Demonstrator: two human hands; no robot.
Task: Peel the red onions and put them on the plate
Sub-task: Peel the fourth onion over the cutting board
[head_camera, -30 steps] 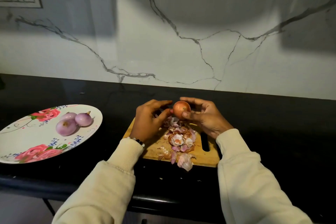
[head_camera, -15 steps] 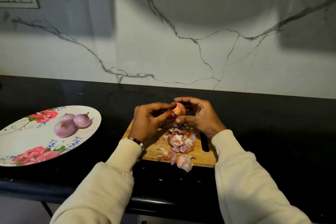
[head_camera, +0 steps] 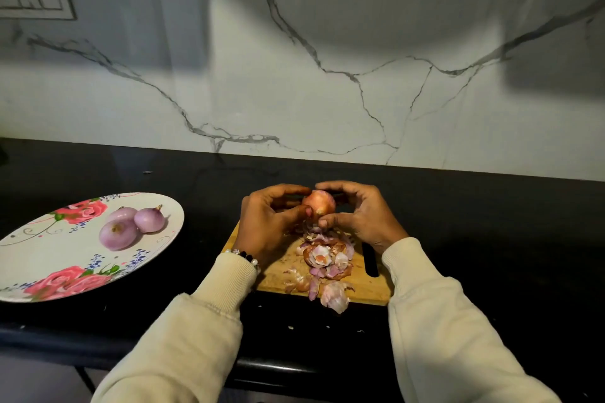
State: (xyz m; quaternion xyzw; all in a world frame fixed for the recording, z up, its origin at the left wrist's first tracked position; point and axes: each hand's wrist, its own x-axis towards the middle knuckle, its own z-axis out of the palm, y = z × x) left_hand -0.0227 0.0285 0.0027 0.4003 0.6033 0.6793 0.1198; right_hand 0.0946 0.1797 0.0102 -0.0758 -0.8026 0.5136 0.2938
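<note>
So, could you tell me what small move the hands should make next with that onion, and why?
Probably pinch the loose skin with the left hand and strip it off while the right hand steadies the onion. It looks orange-brown, unlike the pale purple peeled onions on the plate, so it seems unfinished.
</note>
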